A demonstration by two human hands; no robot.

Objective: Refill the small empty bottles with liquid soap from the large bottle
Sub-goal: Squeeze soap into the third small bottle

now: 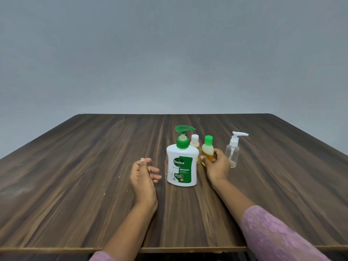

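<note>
We see our right hand [216, 166] gripping the green-capped small bottle [207, 149] beside the large bottle [181, 166] mid-desk [75, 166]. Our left hand [143, 176], fingers loosely curled, sits just left. A white-capped bottle [194, 142] stands behind, and a clear pump bottle [233, 149] to the right.

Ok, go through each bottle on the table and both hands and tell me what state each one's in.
Dettol bottle: upright, pump fitted.
white-cap bottle: upright, capped, yellow liquid inside.
green-cap bottle: upright, capped, mostly full of yellow liquid, held by the right hand.
clear bottle: upright, pump fitted, looks empty.
left hand: open, fingers relaxed, holding nothing.
right hand: grips the green-cap bottle.
</note>
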